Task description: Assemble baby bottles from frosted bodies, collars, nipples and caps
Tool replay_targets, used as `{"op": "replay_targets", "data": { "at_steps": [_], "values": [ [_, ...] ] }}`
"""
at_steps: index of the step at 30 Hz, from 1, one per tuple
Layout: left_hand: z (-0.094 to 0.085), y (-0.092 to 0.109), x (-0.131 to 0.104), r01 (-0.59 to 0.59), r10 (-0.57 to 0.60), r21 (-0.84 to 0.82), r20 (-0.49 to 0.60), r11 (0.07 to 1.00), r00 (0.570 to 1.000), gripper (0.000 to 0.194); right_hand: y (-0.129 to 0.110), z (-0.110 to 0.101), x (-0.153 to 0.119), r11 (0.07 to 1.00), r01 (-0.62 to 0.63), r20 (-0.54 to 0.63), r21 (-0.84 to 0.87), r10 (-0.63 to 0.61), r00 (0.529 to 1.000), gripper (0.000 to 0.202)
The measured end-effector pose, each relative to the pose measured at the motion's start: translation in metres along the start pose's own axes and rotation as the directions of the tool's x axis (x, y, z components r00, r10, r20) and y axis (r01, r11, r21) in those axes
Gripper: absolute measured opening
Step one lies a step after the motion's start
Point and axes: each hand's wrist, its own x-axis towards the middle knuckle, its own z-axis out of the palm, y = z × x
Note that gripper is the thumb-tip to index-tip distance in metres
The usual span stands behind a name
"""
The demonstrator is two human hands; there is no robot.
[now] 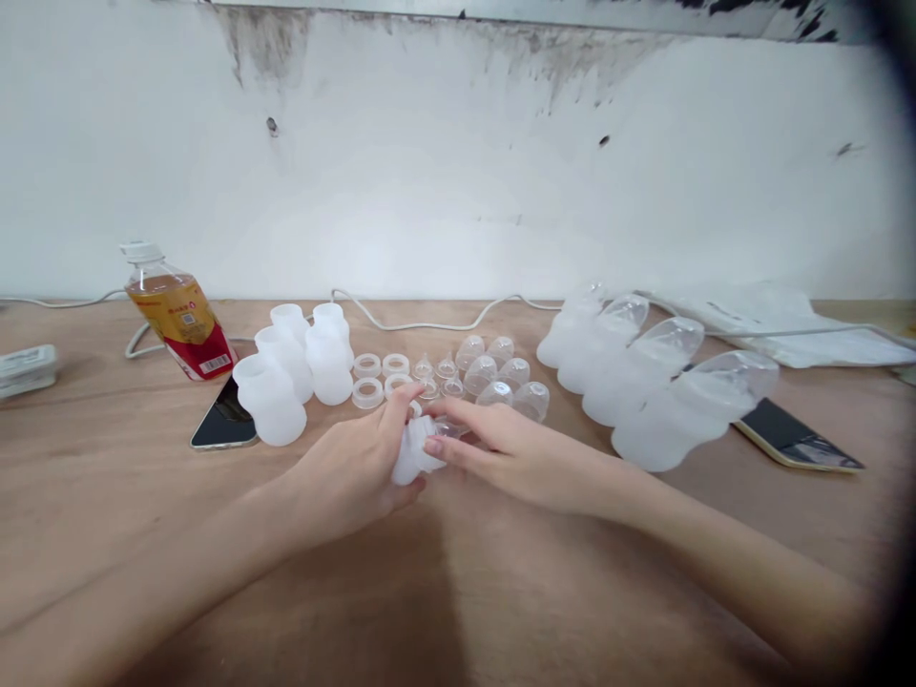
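Observation:
A translucent white baby bottle [405, 464] lies tilted in my left hand [364, 448], whose fingers are wrapped round its body. At the bottle's neck end, the thumb and fingers of my right hand [493, 444] close on a ribbed collar ring [426, 445]. A clear nipple [449, 429] sticks out of the ring towards the right, partly covered by my fingers. Just beyond my hands lie several loose collar rings [367, 365], small clear nipples [447, 367] and clear dome caps [514, 372] in rows.
Open white bottle bodies [276, 405] stand at left, partly beside a phone [223, 420] and a drink bottle [184, 320]. Several capped bottles [655, 425] form a row at right, near another phone [794, 439] and a plastic bag [759, 320]. A cable [415, 326] runs along the wall.

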Motion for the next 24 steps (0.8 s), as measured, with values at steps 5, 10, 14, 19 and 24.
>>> {"op": "replay_targets", "data": {
  "at_steps": [5, 10, 14, 19, 24],
  "values": [
    [0.001, -0.001, 0.0, 0.031, -0.03, -0.018, 0.04, 0.999, 0.999, 0.064, 0.0, -0.003, 0.002, 0.991, 0.134, -0.021, 0.007, -0.134, 0.991, 0.034],
    [-0.012, -0.004, 0.004, 0.035, -0.035, -0.08, 0.007, 0.996, 0.999, 0.051, 0.008, -0.02, 0.003, 0.98, 0.137, -0.245, -0.146, -0.17, 0.955, 0.027],
    [-0.029, -0.006, 0.007, -0.02, 0.027, 0.067, -0.101, 0.998, 0.995, 0.032, 0.013, -0.027, -0.001, 0.948, 0.023, -0.165, -0.316, -0.079, 0.983, 0.035],
    [-0.049, -0.01, 0.006, 0.055, 0.026, 0.309, -0.253, 0.949, 0.967, 0.041, 0.013, -0.017, -0.004, 0.849, -0.008, 0.044, -0.528, 0.036, 0.998, 0.031],
    [-0.062, -0.021, 0.004, 0.142, -0.045, 0.468, -0.212, 0.872, 0.976, 0.042, 0.012, -0.011, -0.003, 0.824, -0.029, 0.091, -0.565, 0.097, 0.991, 0.032]
  ]
}}
